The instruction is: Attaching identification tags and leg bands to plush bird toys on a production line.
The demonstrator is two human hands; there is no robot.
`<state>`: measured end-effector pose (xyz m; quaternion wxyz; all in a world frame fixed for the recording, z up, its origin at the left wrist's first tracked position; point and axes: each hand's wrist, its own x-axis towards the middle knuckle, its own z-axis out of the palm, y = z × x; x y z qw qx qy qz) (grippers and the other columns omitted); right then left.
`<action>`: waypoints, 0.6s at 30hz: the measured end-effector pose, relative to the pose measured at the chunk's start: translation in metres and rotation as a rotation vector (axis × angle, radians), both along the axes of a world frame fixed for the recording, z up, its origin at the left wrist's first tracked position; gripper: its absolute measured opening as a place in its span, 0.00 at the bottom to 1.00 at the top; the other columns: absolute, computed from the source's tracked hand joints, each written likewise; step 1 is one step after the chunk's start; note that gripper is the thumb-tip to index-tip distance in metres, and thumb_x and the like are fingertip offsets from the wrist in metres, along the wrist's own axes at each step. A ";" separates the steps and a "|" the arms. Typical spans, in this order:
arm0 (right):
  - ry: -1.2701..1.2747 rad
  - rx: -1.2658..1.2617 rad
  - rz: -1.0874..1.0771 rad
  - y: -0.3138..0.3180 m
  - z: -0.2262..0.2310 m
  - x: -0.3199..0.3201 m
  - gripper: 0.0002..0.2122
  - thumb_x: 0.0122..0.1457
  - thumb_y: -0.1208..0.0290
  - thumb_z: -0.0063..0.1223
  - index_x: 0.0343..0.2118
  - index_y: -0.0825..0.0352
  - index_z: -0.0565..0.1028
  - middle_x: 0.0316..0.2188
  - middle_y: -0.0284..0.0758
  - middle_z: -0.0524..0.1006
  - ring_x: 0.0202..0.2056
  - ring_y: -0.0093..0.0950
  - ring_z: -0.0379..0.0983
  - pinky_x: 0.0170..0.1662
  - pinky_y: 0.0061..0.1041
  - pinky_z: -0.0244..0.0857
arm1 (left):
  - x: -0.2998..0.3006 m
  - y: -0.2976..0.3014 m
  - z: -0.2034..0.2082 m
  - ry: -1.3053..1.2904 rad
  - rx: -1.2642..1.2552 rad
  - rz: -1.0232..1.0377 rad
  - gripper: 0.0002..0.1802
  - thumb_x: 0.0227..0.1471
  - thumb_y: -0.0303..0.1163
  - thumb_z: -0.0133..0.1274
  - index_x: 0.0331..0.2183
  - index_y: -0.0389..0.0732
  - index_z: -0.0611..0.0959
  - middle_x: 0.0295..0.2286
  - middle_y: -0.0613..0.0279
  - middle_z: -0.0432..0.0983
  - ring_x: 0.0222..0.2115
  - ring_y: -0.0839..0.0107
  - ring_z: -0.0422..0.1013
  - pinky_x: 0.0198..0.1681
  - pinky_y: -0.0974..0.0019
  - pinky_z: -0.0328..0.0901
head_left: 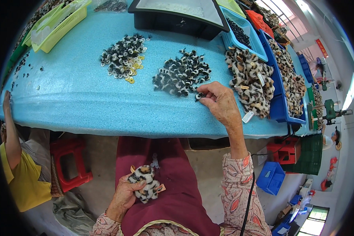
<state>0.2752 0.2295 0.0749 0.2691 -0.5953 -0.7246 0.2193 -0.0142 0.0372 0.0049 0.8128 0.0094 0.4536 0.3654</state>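
My left hand (pixel 126 193) is closed around a spotted plush toy (pixel 146 185) in white, black and tan fur, held over the dark red apron (pixel 177 192) on my lap. Small paper tags stick out from the toy. At the table's near side, my right hand (pixel 221 101) pinches a small black-and-white plastic piece (pixel 200 96) between thumb and fingertips. That piece is at the right edge of a pile of similar black-and-white pieces (pixel 181 74). Farther left lies a second pile (pixel 124 53), with some yellow rings at its lower edge.
Spotted plush pieces (pixel 249 80) are heaped right of my right hand, beside a blue crate (pixel 278 104) of more. A black tub (pixel 177 21) and a light blue basket (pixel 259 47) stand behind. At left are a green basket (pixel 63 29) and another person's arm (pixel 12 129).
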 end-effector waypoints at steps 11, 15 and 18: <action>-0.005 -0.089 0.224 0.004 0.007 0.016 0.21 0.40 0.89 0.53 0.40 0.66 0.74 0.35 0.37 0.73 0.32 0.29 0.72 0.37 0.26 0.69 | 0.005 0.002 0.002 -0.022 0.000 -0.017 0.19 0.45 0.14 0.51 0.43 0.28 0.75 0.36 0.49 0.77 0.36 0.61 0.75 0.42 0.60 0.71; 0.107 -0.196 0.168 0.002 0.011 0.018 0.21 0.39 0.88 0.55 0.41 0.67 0.73 0.37 0.36 0.73 0.35 0.28 0.72 0.41 0.24 0.70 | 0.005 0.001 0.003 -0.016 -0.014 -0.022 0.20 0.45 0.13 0.51 0.43 0.28 0.75 0.37 0.49 0.76 0.36 0.61 0.75 0.42 0.60 0.71; 0.153 -0.190 0.129 -0.003 0.012 0.021 0.20 0.39 0.87 0.57 0.40 0.68 0.73 0.38 0.37 0.73 0.36 0.27 0.72 0.41 0.23 0.70 | 0.005 0.001 0.001 -0.032 -0.022 -0.001 0.20 0.45 0.13 0.51 0.44 0.28 0.75 0.37 0.50 0.76 0.36 0.61 0.75 0.42 0.60 0.71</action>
